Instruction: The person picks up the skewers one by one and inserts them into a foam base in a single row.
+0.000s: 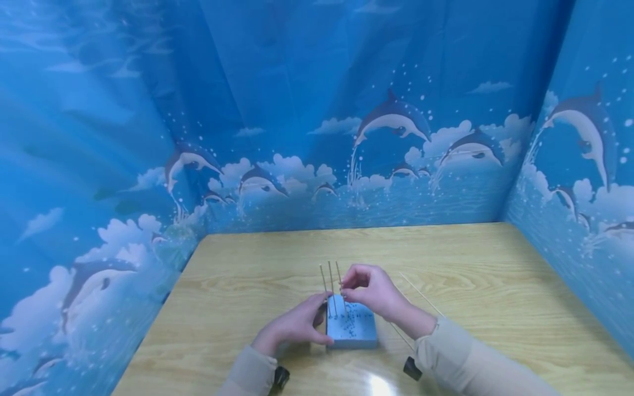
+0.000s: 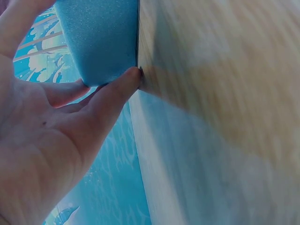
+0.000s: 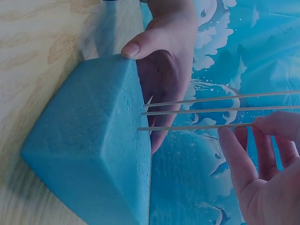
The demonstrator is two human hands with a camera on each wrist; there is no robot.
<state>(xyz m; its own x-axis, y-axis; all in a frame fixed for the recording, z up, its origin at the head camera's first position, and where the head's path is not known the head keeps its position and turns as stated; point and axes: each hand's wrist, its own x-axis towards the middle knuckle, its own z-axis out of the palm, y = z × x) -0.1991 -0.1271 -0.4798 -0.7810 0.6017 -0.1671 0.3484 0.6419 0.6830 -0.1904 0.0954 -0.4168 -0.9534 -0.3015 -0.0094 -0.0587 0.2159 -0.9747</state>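
A blue foam block (image 1: 364, 333), its top dotted with small holes, sits on the table. Three thin wooden sticks stand up from it near its left side. My left hand (image 1: 297, 322) holds the block from the left, with the thumb (image 2: 126, 79) at its near lower corner and the other fingers around the far side. Above the block, my right hand (image 1: 373, 291) pinches the rightmost stick (image 3: 183, 128) between thumb and fingertips. That stick's lower end meets the foam in the right wrist view. The other two sticks (image 3: 197, 100) stand beside it, untouched.
Loose thin sticks (image 1: 421, 294) lie on the wooden table (image 1: 238, 286) to the right, partly under my right forearm. Dark wrist devices (image 1: 412, 368) show at the cuffs. A blue dolphin-print curtain (image 1: 297, 110) surrounds the table's back and sides.
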